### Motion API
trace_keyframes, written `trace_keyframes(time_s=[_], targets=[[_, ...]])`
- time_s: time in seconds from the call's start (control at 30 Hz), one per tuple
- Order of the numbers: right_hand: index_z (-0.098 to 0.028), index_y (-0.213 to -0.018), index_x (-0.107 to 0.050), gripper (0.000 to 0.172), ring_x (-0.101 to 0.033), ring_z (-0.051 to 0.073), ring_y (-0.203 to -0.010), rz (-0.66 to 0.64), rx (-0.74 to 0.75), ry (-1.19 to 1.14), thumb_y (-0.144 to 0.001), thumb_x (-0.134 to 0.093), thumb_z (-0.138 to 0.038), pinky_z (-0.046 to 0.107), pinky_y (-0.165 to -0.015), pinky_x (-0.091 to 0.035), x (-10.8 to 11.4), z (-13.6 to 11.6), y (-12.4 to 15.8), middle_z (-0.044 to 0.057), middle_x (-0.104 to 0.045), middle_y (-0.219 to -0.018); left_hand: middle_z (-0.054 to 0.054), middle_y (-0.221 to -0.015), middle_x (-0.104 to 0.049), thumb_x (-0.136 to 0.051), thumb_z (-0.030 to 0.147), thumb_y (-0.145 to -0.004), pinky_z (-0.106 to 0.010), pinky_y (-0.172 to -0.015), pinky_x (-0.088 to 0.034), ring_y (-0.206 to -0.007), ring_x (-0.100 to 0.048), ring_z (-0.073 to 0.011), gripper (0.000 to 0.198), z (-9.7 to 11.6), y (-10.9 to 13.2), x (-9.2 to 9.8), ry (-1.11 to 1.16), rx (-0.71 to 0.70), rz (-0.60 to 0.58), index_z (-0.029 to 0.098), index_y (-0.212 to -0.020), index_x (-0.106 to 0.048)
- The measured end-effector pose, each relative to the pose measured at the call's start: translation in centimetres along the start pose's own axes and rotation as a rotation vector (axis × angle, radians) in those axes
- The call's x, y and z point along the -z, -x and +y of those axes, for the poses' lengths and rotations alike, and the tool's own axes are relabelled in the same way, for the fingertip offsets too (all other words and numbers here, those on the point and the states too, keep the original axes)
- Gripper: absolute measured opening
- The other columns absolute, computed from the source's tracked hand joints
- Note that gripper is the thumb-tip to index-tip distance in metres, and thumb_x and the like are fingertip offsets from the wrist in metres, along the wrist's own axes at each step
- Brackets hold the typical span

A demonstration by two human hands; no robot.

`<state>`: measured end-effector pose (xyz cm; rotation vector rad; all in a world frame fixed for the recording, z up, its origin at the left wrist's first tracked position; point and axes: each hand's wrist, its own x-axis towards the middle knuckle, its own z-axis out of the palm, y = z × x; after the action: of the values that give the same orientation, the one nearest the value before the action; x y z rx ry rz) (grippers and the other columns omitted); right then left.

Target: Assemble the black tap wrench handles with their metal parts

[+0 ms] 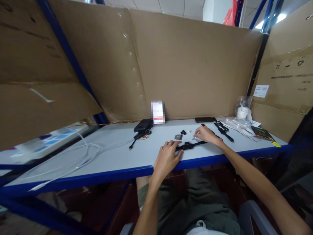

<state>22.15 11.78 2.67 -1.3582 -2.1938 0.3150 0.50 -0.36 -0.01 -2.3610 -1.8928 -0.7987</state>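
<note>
Shorts (207,199), left hand (168,156) at black strap (187,146)

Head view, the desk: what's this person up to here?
A seated person works at the desk with bare hands. The left hand is at the near-left end of a black strap-like item. The right hand has its fingertips down near small light-coloured pieces; whether it grips one is too small to tell. A grey plate and small black part lie beyond the strap-like item.
</note>
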Motion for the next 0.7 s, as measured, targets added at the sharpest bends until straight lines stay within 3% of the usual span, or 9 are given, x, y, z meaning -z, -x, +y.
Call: trace_keyframes(time_s=[0.13, 0.27, 0.37, 0.5, 0.7], targets=[[-0.021, -0.074, -0.080, 0.009, -0.070, 0.022, -0.083, -0.035, 0.008, -0.039, -0.067, -0.084, -0.017, 0.026, -0.074, -0.047, -1.1, -1.0, -1.0, 0.006, -0.076, -0.073, -0.010, -0.126, -0.069, -0.059, 0.026, -0.097, -0.044, -0.100, -0.046, -0.121, -0.058, -0.0314, 0.036, 0.0, 0.1, 0.1, -0.015, -0.014, 0.007, 0.022, -0.132, -0.062], [-0.021, -0.068, -0.079, 0.016, -0.069, 0.018, -0.072, -0.067, 0.007, -0.126, -0.059, -0.085, -0.009, 0.025, -0.068, -0.048, -1.1, -1.1, -1.7, 0.001, -0.074, -0.067, -0.009, -0.125, -0.070, -0.058, 0.025, -0.097, -0.042, -0.100, -0.047, -0.119, -0.060, -0.0300, 0.033, -0.1, 0.1, 0.1, 0.000, -0.026, 0.008, 0.023, -0.130, -0.064], [-0.019, -0.077, -0.081, 0.015, -0.067, 0.015, -0.064, -0.095, 0.020, -0.204, -0.065, -0.080, -0.010, 0.023, -0.061, -0.048, -0.5, -1.0, -1.2, 0.001, -0.073, -0.065, -0.009, -0.124, -0.070, -0.058, 0.024, -0.097, -0.042, -0.101, -0.048, -0.119, -0.061, -0.0299, 0.030, -0.1, 0.0, 0.1, 0.008, -0.032, 0.001, 0.021, -0.126, -0.066], [-0.015, -0.095, -0.082, 0.020, -0.067, 0.015, -0.068, -0.122, 0.096, -0.328, -0.077, -0.072, -0.015, 0.023, -0.062, -0.050, 0.2, -1.9, 0.8, 0.003, -0.076, -0.076, -0.009, -0.123, -0.071, -0.058, 0.021, -0.097, -0.042, -0.103, -0.048, -0.119, -0.061, -0.0293, 0.028, -0.1, 0.0, 0.1, 0.019, -0.023, 0.010, 0.020, -0.122, -0.069], [-0.018, -0.085, -0.082, 0.016, -0.068, 0.016, -0.075, -0.016, 0.200, -0.303, -0.082, -0.069, -0.010, 0.025, -0.074, -0.049, 0.0, -4.6, 3.7, 0.003, -0.077, -0.079, -0.009, -0.123, -0.072, -0.055, 0.016, -0.097, -0.042, -0.102, -0.049, -0.117, -0.061, -0.0291, 0.032, 0.0, -0.1, 0.1, 0.023, -0.014, 0.013, 0.020, -0.124, -0.071]])
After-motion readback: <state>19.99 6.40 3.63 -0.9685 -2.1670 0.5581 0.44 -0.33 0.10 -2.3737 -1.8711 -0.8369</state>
